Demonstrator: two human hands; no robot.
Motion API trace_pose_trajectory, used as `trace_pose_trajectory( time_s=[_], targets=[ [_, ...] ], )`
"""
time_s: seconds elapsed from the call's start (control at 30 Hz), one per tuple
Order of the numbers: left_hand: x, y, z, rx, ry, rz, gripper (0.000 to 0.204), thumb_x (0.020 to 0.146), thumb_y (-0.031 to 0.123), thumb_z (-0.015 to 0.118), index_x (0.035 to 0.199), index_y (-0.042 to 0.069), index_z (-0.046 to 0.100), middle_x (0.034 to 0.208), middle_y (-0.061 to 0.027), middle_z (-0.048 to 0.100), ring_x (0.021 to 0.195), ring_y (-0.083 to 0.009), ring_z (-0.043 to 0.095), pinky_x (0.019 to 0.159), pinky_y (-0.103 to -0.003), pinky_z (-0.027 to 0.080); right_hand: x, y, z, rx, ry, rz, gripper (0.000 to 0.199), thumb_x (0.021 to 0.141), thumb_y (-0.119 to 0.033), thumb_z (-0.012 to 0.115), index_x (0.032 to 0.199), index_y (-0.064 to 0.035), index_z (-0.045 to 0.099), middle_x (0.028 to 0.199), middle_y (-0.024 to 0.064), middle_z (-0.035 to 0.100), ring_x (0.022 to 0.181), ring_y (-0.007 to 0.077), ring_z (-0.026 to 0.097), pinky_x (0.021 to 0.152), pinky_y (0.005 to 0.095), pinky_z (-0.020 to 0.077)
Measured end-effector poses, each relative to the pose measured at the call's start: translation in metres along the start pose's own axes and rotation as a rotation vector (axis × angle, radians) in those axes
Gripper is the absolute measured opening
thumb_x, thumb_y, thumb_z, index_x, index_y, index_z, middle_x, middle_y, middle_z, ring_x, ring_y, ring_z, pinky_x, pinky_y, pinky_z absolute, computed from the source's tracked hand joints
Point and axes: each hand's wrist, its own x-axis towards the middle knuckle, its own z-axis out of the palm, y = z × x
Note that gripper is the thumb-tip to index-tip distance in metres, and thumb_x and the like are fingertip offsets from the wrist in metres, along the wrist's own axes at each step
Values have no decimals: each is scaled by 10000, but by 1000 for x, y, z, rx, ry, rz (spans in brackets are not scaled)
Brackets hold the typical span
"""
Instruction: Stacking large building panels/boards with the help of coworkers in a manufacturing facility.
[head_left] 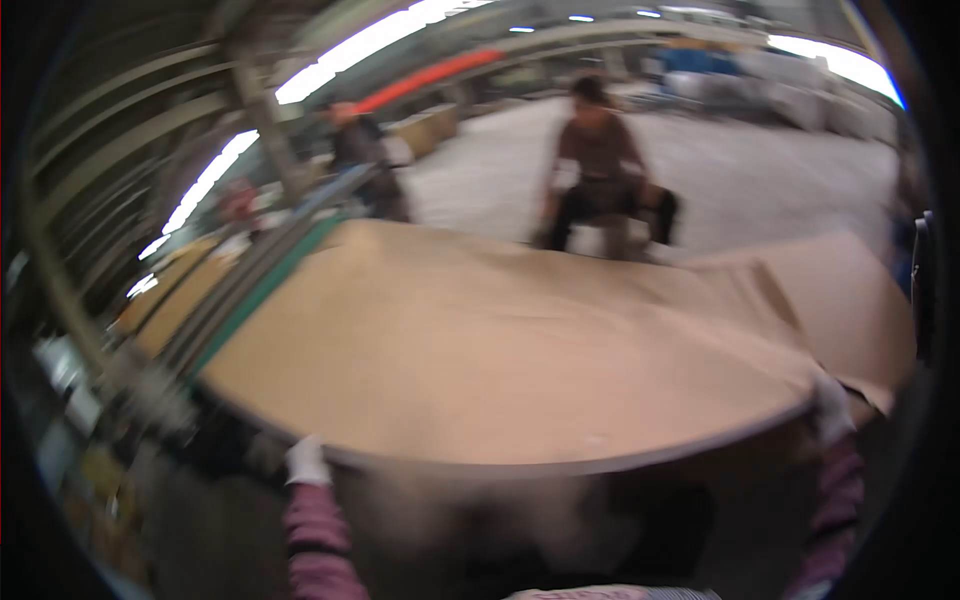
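Observation:
A large brown sheet (500, 350), like cardboard or heavy paper, spreads wide before me, its surface rippled toward the far right. My left hand (308, 463), in a white glove, is closed on the sheet's near edge at the left. At the near right corner, my right hand (832, 408), also in a white glove, grips the edge; motion blurs its fingers. Both my arms wear pink sleeves. Beyond the right hand, another brown sheet or folded flap (835, 310) slopes down; whether it joins the large one I cannot tell.
Along the sheet's left side runs a machine frame with grey rails and a green strip (265, 300). A person (600, 150) in dark clothes sits or crouches beyond the far edge. Another person (365, 150) stands at the far left. Wrapped bundles (800, 95) lie at the back right.

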Motion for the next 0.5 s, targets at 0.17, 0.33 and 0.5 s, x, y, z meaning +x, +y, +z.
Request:
trace_pose_trajectory(
  time_s=[0.17, 0.33, 0.5],
  targets=[
    [20, -1, -105, -201, 108, -204, 354, 750, 129, 658, 1026, -76, 573, 937, -156, 614, 726, -262, 572, 664, -404, 468, 50, 38, 38, 95, -40, 205, 310, 838, -210, 521, 1088, -39, 586, 987, 32, 582, 885, 167, 525, 803, 309, 444],
    [-35, 44, -56, 69, 132, -187, 321, 738, 202, 699, 895, -70, 630, 840, -140, 625, 692, -233, 546, 622, -385, 445, 34, 5, 16, 266, 93, 233, 311, 835, -223, 526, 1067, -31, 602, 930, 69, 623, 814, 181, 591, 721, 307, 489],
    [-49, 19, 14, -364, -296, -163, 360, 907, 222, 544, 1151, -41, 572, 1113, -120, 613, 1027, -248, 565, 937, -376, 433, 32, -4, -60, -292, 34, -133, 156, 893, -124, 516, 947, -51, 643, 842, 113, 617, 814, 253, 601, 713, 347, 499]
  ],
)
